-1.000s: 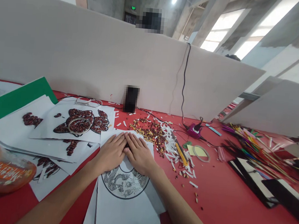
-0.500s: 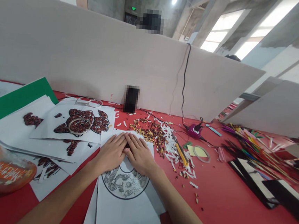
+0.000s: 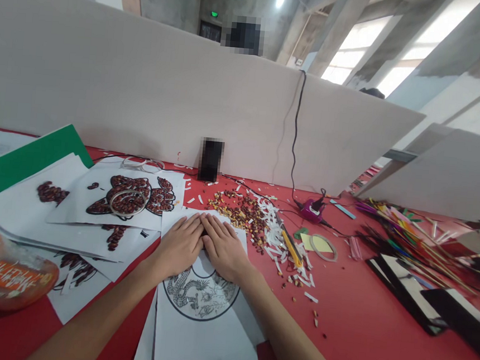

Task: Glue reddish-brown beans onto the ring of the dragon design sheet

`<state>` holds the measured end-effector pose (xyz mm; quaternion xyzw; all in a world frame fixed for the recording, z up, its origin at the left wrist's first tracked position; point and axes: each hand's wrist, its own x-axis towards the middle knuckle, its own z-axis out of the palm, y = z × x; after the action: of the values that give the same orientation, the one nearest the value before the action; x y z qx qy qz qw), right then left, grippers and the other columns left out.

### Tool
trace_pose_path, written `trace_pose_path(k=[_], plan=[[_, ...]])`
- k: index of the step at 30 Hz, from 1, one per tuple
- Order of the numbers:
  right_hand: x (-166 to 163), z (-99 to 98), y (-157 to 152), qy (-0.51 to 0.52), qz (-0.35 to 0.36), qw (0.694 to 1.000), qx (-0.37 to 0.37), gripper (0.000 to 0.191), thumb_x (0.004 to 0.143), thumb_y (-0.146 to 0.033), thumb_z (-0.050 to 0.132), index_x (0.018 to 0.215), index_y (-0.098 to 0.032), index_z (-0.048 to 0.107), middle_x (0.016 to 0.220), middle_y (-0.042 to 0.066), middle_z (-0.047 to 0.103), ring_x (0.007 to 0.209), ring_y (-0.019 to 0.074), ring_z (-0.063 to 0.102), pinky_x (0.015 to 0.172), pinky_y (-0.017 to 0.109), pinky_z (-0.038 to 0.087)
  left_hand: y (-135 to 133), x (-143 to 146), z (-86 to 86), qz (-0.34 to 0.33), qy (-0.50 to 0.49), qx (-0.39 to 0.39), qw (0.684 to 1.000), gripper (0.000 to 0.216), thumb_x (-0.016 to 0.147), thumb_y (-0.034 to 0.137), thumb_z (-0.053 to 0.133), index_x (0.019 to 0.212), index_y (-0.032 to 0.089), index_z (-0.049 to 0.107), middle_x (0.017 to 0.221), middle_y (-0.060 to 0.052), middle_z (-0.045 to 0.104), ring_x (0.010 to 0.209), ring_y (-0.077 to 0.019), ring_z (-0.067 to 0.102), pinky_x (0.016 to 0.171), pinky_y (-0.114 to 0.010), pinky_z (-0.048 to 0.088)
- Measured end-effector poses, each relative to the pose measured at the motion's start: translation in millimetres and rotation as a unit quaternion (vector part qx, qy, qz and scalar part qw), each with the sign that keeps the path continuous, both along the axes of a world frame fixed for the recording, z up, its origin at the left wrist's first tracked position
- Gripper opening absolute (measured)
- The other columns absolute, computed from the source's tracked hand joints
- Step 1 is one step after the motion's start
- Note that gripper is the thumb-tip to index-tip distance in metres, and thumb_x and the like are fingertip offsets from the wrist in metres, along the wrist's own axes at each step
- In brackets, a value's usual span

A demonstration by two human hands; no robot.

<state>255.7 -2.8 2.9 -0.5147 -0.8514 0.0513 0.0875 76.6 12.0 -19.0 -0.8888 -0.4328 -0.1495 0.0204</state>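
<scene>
My left hand (image 3: 179, 246) and my right hand (image 3: 223, 247) lie side by side, palms down and fingers stretched flat, on the upper part of a white sheet (image 3: 205, 334) printed with a round black dragon drawing (image 3: 200, 294). Their inner edges touch, and a small dark thing shows in the gap between the thumbs; I cannot make out what it is. Neither hand grips anything that I can see. A heap of brown and yellow seeds (image 3: 241, 209) lies just beyond my right hand's fingertips.
Left of the hands lie sheets with seed pictures (image 3: 132, 193), a tape ring (image 3: 127, 202), green card (image 3: 23, 158) and an orange packet (image 3: 0, 274). To the right: paper scraps (image 3: 275, 236), a yellow cutter (image 3: 291, 246), a purple glue gun (image 3: 313, 210), coloured sticks (image 3: 403, 231). A grey partition (image 3: 146, 93) closes the back.
</scene>
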Motion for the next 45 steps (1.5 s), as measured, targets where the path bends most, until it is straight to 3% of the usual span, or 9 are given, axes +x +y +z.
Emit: trace_pose_path(k=[15, 45], plan=[[0.2, -0.8, 0.1, 0.006, 0.000, 1.000, 0.011, 0.061, 0.103, -0.024, 0.034, 0.163, -0.021, 0.025, 0.166, 0.005, 0.028, 0.154, 0.0192, 0.027, 0.126, 0.044, 0.023, 1.3, -0.5, -2.6, -0.003, -0.015, 0.007, 1.000, 0.051, 0.102, 0.023, 0.034, 0.149, 0.010, 0.046, 0.157, -0.014, 0.048, 0.149, -0.0261, 0.038, 0.123, -0.048, 0.030], [0.9, -0.7, -0.2, 0.004, -0.002, 1.000, 0.008, 0.058, 0.104, -0.024, 0.033, 0.162, -0.020, 0.028, 0.167, 0.005, 0.027, 0.154, 0.0191, 0.026, 0.126, 0.044, 0.023, -0.3, 1.2, -0.2, 0.011, -0.027, -0.010, 1.000, 0.049, 0.103, 0.024, 0.034, 0.149, 0.011, 0.046, 0.156, -0.014, 0.049, 0.149, -0.0255, 0.038, 0.123, -0.048, 0.031]])
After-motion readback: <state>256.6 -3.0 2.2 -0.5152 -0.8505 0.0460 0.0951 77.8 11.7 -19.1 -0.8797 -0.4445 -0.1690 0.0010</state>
